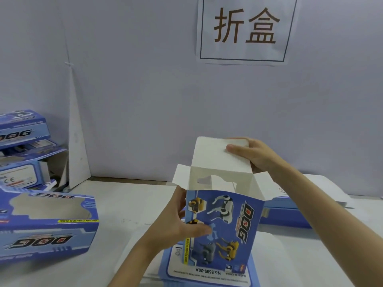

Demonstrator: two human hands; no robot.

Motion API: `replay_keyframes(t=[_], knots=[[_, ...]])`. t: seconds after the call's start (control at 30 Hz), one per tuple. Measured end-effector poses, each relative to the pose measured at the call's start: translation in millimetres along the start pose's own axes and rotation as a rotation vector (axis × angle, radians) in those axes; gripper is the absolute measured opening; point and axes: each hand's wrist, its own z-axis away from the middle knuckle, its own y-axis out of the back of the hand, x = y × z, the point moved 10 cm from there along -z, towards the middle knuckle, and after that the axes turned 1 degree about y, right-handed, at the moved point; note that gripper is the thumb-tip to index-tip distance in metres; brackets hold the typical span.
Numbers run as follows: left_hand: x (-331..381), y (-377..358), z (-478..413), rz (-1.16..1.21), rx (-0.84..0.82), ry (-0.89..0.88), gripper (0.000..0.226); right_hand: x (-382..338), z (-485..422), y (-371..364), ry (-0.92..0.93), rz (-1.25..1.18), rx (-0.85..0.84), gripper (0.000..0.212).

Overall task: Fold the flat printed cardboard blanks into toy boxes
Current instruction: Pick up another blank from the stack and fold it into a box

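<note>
A blue printed "DOG" toy box (230,226) stands upright in front of me, erected, its top open and its white inside showing. My left hand (176,224) grips its left side, thumb across the printed front. My right hand (252,154) holds the tall white top flap (213,154) at its upper right corner, thumb on the inner face and fingers behind. Small white side flaps stick out left and right of the opening. The box stands on a stack of flat blue blanks (209,274).
A folded blue box (47,222) lies on its side at the left, with several more piled behind it (22,141). More flat blanks (290,214) lie at the right under my forearm. A white partition wall with a paper sign (244,30) stands behind the white table (128,204).
</note>
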Motion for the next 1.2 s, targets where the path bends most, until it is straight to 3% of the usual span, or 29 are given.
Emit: replay_keyframes(t=[0.1, 0.2, 0.27, 0.37, 0.5, 0.57, 0.63, 0.73, 0.8, 0.9, 1.0, 1.03, 1.1, 1.2], knots=[[-1, -1, 0, 0.006, -0.003, -0.006, 0.073, -25, 3, -6, 0.211, -0.058, -0.031, 0.023], [-3, -1, -1, 0.021, -0.011, 0.000, 0.072, -36, 8, -4, 0.303, 0.072, 0.054, 0.024], [-5, -1, 0, 0.030, -0.016, 0.008, 0.074, -35, 13, -10, 0.250, 0.053, 0.019, 0.017], [-6, -1, 0, 0.027, -0.020, 0.012, 0.076, -23, 16, -12, 0.070, -0.008, 0.009, 0.036], [-7, -3, -1, 0.050, -0.044, 0.009, 0.074, -4, 11, -13, -0.187, -0.197, 0.056, 0.021], [-8, -3, -2, 0.064, -0.056, 0.006, 0.074, -7, 10, -17, -0.199, -0.229, 0.023, 0.010], [-14, -4, -3, 0.050, -0.096, 0.020, 0.079, -11, 11, -15, -0.179, -0.203, 0.037, 0.014], [-35, -12, 1, -0.075, -0.242, 0.124, 0.084, -17, 14, -6, -0.107, -0.107, 0.142, 0.012], [-52, -14, 8, -0.136, -0.310, 0.200, 0.074, -22, 17, -2, -0.054, -0.055, 0.214, 0.010], [-60, 21, 16, 0.006, -0.145, 0.280, 0.077, -9, 17, -1, -0.082, -0.366, 0.246, 0.044], [-58, 67, 36, 0.121, -0.026, 0.282, 0.084, 21, 26, -2, -0.056, -0.708, 0.473, 0.035], [-58, 83, 46, 0.142, 0.016, 0.281, 0.083, 34, 31, -14, -0.070, -0.695, 0.507, 0.028], [-60, 116, 69, 0.204, 0.155, 0.303, 0.080, 49, 36, -59, -0.066, -0.461, 0.410, 0.020], [-73, 153, 101, 0.347, 0.349, 0.404, 0.072, 51, 38, -158, 0.113, 0.247, -0.014, 0.026]])
